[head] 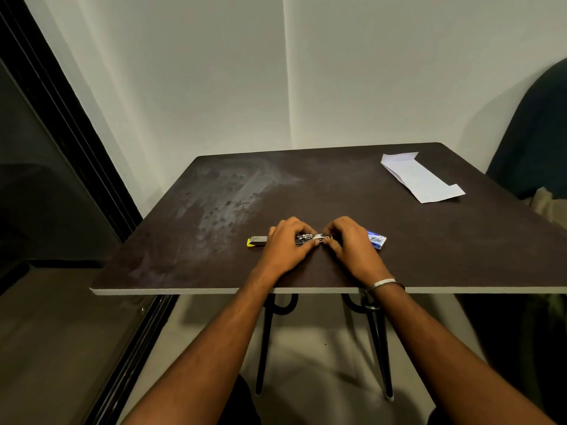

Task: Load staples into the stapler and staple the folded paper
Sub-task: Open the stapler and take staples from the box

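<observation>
A stapler (308, 238) with a yellow body lies opened flat along the near middle of the dark table (337, 191). Its metal staple channel shows between my hands. My left hand (287, 245) presses down on the stapler's middle, and its yellow end (256, 241) sticks out to the left. My right hand (351, 243) pinches the right end of the metal channel with its fingertips. A small blue staple box (376, 239) lies just behind my right hand, partly hidden. The folded white paper (422, 177) rests at the table's far right.
Pale smudges (227, 197) mark the left part of the tabletop. A dark cushioned seat (534, 133) stands past the table's right edge. A dark door frame (61, 124) runs along the left. The wall is directly behind the table.
</observation>
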